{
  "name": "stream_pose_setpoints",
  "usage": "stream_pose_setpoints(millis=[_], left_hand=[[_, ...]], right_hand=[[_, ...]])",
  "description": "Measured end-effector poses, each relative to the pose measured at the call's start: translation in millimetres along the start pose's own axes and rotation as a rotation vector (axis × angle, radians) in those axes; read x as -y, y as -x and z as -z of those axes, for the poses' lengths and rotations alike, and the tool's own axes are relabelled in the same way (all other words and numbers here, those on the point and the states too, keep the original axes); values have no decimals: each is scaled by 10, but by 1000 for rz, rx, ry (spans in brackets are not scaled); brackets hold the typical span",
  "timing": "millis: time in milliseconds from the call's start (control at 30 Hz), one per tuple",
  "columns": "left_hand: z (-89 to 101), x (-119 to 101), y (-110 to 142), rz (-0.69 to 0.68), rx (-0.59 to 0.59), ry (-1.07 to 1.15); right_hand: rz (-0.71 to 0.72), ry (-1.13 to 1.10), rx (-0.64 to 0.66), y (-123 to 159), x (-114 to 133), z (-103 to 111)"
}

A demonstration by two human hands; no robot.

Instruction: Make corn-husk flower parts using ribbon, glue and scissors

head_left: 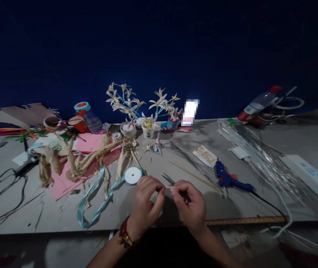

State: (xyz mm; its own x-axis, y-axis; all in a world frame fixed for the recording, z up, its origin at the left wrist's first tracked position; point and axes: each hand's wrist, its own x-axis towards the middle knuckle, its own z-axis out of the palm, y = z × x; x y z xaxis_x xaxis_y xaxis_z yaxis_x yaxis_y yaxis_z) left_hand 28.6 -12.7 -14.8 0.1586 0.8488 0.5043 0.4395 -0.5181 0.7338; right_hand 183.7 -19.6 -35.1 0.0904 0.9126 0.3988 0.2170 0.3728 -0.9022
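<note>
My left hand (148,199) is closed in a pinch at the table's front, a beaded bracelet (125,232) on its wrist. Facing it, my right hand (190,204) pinches too. A small pale strip (168,187), perhaps corn husk, spans the fingertips of both hands. Scissor blades (169,179) point up and left from behind my right fingers; whether that hand grips the scissors I cannot tell. Just beyond my left hand lies a white spool (133,175) with light blue ribbon (96,217) trailing leftward. A thin stick (195,175) rests beyond my right hand.
Dried corn husks (72,167) lie over pink paper (60,186) on the left. Husk flowers (128,100) stand in cups at the back, near a bright phone screen (190,112). To the right are a blue glue gun (231,180), wires (267,160) and a power strip (312,175).
</note>
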Motion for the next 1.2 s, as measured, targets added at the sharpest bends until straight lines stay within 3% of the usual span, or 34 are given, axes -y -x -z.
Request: stream_pose_setpoints(millis=[133,233,567,733,900,1067,1200], left_hand=[[-20,15,12,-25,-1,-41],[-11,4,15,-70,-2,-99],[-24,-23,34,-106,-8,-163],[-17,-10,60,-80,5,-177],[41,30,68,-55,-21,-195],[39,6,42,-68,-1,-207],[38,-33,31,-92,9,-232]], right_hand=[[-31,52,128,-48,58,27],[15,111,154,-103,104,31],[137,272,114,-82,57,36],[235,422,98,-83,-43,152],[133,500,-60,-187,-82,375],[42,302,281,-233,123,296],[30,318,386,-253,205,147]])
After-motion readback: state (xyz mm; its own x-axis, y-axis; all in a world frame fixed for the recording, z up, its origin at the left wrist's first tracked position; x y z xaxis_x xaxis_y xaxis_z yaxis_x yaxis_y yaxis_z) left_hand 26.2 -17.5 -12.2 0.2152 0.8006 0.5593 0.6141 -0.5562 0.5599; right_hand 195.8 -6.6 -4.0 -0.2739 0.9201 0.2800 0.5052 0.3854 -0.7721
